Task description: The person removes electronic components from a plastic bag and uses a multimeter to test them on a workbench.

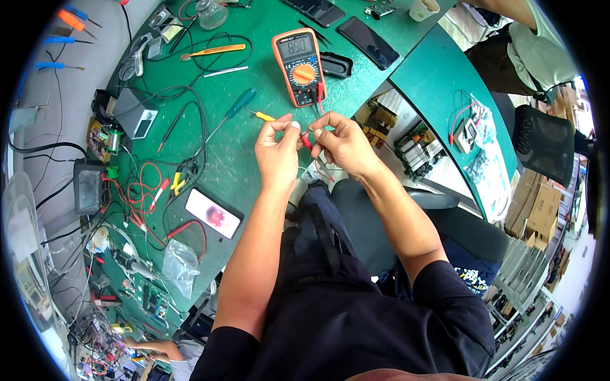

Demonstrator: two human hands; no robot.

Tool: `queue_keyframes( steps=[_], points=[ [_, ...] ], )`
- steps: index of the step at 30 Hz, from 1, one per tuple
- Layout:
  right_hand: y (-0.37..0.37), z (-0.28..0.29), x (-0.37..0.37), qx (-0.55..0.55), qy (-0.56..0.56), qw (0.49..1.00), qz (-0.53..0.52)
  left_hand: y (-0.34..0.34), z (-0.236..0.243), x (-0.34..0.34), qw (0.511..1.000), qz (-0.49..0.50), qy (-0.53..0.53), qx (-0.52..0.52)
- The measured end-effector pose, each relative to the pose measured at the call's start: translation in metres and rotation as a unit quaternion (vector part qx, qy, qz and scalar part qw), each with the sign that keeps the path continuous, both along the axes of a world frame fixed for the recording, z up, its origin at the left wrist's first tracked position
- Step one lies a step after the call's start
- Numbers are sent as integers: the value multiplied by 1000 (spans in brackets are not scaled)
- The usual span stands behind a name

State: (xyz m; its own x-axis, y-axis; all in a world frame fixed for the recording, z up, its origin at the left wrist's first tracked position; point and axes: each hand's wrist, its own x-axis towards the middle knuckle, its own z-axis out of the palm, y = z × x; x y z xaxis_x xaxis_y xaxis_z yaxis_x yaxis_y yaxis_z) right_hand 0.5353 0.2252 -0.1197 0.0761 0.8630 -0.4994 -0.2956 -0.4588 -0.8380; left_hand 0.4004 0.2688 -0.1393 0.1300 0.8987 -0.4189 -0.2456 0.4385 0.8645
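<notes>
Dark shirt point(375, 324): nearest the camera, covering your torso, with both your bare forearms reaching up from its sleeves.
Left hand point(277, 152): thumb and fingertips drawn close beside the red probe; you cannot tell from this view whether they are clamped on it.
Right hand point(346, 147): fingers bent, thumb toward the forefinger, at the probe's other side; whether they grip it, you cannot tell.
Red probe point(306, 141): between your 2 hands, near the bench edge, partly hidden by fingers.
Multimeter point(299, 66): orange-rimmed, beyond your hands, its display lit and a red plug in its lower end.
Green screwdriver point(241, 103): lying on the green bench point(260, 38), left of the meter.
Yellow handle point(264, 117): just beside your left fingertips.
Phones: 2 dark ones, the first point(316, 11) and the second point(368, 42), at the far side; a lit phone point(213, 214) lies left of your left forearm.
Clear bag point(181, 267): crumpled, near the lit phone.
Chair point(375, 193): dark, beside your leg, below your right forearm.
Co-worker's sleeve point(530, 13): pale, at upper right.
</notes>
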Motion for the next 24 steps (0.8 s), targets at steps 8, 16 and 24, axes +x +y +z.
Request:
queue_keyframes(
  steps=[8, 16, 24],
  points=[
    [-19, 7, -14, 5, -18, 1000, 13, -17, 6, -16, 1000, -8, -2, -8],
    [-44, 10, -40, 10, -20, 1000, 16, -42, 17, -43, 1000, -7, -9, -5],
    [-72, 14, -67, 14, -17, 1000, 0, -70, 16, -69, 1000, -9, -10, 0]
  ],
)
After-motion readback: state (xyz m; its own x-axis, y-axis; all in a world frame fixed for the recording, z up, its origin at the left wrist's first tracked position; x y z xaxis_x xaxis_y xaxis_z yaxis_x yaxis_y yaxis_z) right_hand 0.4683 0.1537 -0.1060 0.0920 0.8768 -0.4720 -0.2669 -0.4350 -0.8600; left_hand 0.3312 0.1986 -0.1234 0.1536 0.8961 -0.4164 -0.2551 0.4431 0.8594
